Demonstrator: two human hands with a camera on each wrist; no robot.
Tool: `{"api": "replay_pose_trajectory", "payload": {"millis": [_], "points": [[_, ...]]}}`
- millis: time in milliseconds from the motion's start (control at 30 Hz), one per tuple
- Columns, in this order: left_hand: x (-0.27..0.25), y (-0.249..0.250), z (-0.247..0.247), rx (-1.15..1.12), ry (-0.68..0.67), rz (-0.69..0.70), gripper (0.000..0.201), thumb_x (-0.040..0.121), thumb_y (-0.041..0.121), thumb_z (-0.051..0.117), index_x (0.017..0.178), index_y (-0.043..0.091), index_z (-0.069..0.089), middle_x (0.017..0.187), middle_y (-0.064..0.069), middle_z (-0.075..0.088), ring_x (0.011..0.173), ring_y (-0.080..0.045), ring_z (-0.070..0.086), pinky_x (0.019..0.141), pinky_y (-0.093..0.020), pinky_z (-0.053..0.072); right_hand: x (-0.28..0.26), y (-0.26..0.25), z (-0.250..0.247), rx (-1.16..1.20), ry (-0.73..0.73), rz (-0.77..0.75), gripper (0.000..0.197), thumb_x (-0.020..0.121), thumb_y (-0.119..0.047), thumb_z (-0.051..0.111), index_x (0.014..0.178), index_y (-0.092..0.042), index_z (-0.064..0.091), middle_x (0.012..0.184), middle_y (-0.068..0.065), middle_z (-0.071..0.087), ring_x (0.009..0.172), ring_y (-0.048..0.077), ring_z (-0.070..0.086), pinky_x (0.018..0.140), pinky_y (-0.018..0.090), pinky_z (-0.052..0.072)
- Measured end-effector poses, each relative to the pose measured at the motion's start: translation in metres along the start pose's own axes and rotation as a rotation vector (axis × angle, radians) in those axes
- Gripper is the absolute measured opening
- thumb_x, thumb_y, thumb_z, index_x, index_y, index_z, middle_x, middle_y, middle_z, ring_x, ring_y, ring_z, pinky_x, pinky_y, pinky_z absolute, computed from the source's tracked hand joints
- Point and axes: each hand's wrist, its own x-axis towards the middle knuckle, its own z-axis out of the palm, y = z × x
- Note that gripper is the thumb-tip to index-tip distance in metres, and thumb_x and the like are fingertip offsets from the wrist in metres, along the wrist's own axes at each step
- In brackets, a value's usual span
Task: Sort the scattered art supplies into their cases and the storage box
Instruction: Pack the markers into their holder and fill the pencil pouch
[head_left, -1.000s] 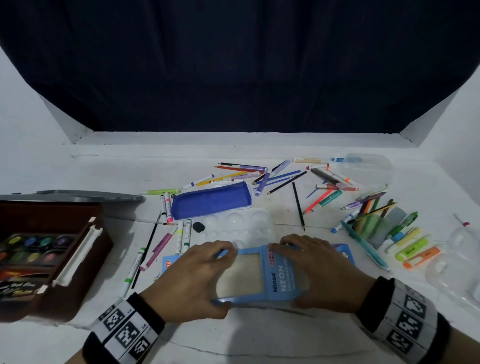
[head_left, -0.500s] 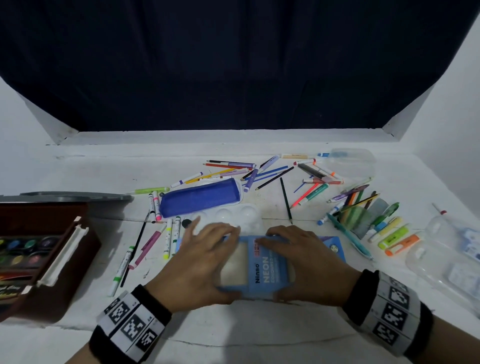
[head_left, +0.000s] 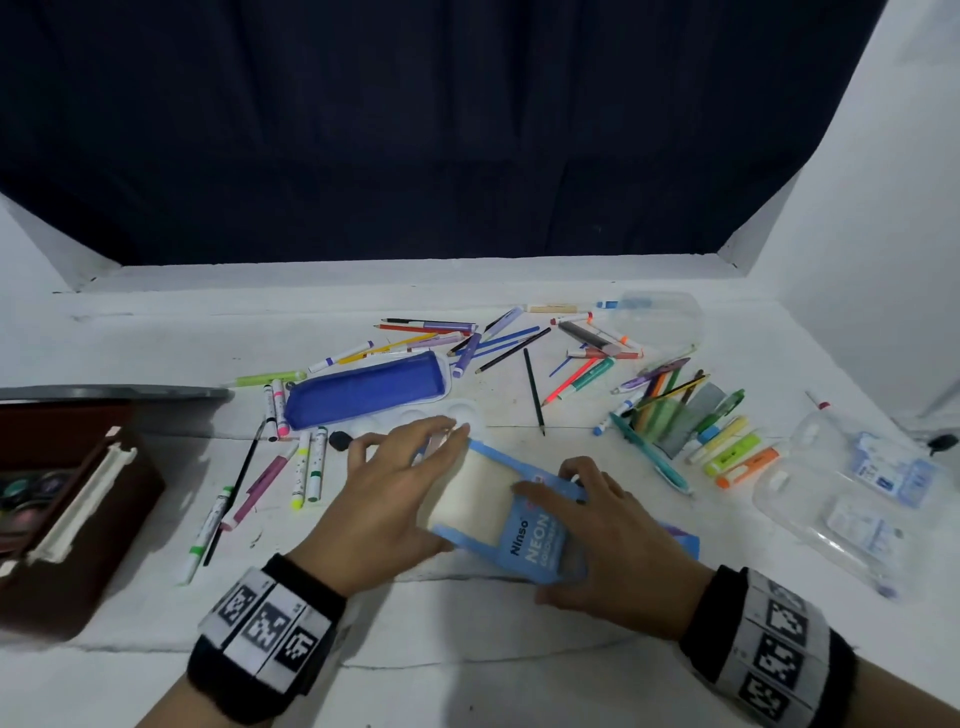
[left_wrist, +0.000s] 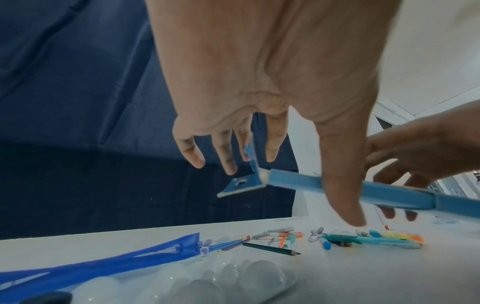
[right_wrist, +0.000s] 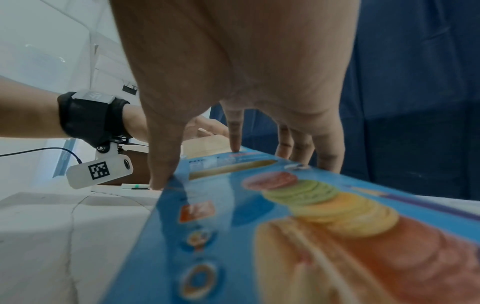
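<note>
The blue pencil box (head_left: 511, 512) is up off the white table (head_left: 467, 649), and your left hand (head_left: 387, 512) and right hand (head_left: 618, 551) each grip one end. It looks light, thin and bendy, so hold its side edges softly. Loose pencils (head_left: 535, 392) wait behind.

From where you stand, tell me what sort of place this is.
Probably a staged art desk: a white tabletop backed by a dark curtain, strewn with coloured pencils, and a watercolour set.

You're looking at a light blue pencil box (head_left: 524, 535) with white lettering at lower centre, a royal blue pouch (head_left: 363, 389) above it, and black-and-white checked wristbands (head_left: 265, 629) along the bottom.
</note>
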Motion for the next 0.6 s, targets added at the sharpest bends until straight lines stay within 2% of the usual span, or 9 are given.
{"api": "replay_pose_trajectory", "payload": {"millis": [100,167,233,367,433,500,600], "points": [[0.015,0.007,0.007,-0.114,0.004,-0.057,0.079,0.074,0.054,0.073,0.145,0.039,0.043,0.161,0.003,0.018,0.145,-0.015,0.027,0.103,-0.036,0.026,-0.007,0.006,0.002,0.077,-0.008,0.091,0.095,0.067,-0.071,0.070,0.144,-0.048,0.019,0.133,-0.006,0.017,0.119,0.019,0.039,0.101,0.031,0.042],[0.029,0.014,0.011,-0.218,-0.005,-0.130,0.067,0.078,0.045,0.074,0.140,0.037,0.051,0.161,-0.001,0.016,0.142,-0.023,0.035,0.108,-0.041,0.035,-0.008,0.012,0.003,0.138,-0.008,0.155,0.094,0.068,-0.072,0.069,0.144,-0.047,0.019,0.129,-0.005,0.019,0.117,0.022,0.042,0.097,0.032,0.045],[0.043,0.022,0.015,-0.260,-0.025,-0.169,0.061,0.080,0.041,0.072,0.137,0.036,0.051,0.156,-0.002,0.026,0.135,-0.025,0.046,0.106,-0.044,0.043,-0.007,0.016,0.004,0.172,-0.036,0.224,0.092,0.071,-0.073,0.065,0.145,-0.044,0.019,0.127,-0.004,0.022,0.113,0.023,0.046,0.092,0.031,0.046],[0.056,0.031,0.030,-0.233,-0.173,-0.159,0.065,0.080,0.054,0.057,0.141,0.036,0.044,0.137,0.003,0.047,0.122,-0.020,0.054,0.098,-0.044,0.048,0.001,0.022,0.001,0.096,-0.151,0.353,0.089,0.077,-0.078,0.053,0.148,-0.035,0.020,0.131,0.002,0.033,0.110,0.023,0.051,0.087,0.030,0.046],[0.054,0.033,0.036,-0.201,-0.233,-0.139,0.060,0.086,0.051,0.054,0.140,0.026,0.046,0.136,0.002,0.052,0.122,-0.023,0.054,0.098,-0.044,0.047,0.008,0.023,0.000,-0.049,-0.162,0.364,0.070,0.086,-0.074,0.043,0.138,-0.027,0.037,0.125,0.006,0.045,0.108,0.026,0.056,0.084,0.033,0.047],[0.051,0.033,0.040,-0.229,-0.312,-0.119,0.052,0.094,0.044,0.052,0.137,0.016,0.049,0.135,-0.004,0.057,0.123,-0.026,0.054,0.100,-0.042,0.045,0.015,0.022,0.001,-0.155,-0.174,0.359,0.054,0.093,-0.066,0.038,0.117,-0.020,0.053,0.114,0.007,0.054,0.103,0.025,0.058,0.081,0.034,0.045],[0.046,0.037,0.041,-0.299,-0.385,-0.064,0.040,0.100,0.031,0.052,0.138,0.016,0.049,0.137,-0.006,0.058,0.125,-0.025,0.055,0.103,-0.039,0.044,0.021,0.021,0.004,-0.202,-0.225,0.352,0.049,0.093,-0.061,0.044,0.111,-0.017,0.057,0.106,0.006,0.052,0.090,0.023,0.055,0.076,0.032,0.044]]}}
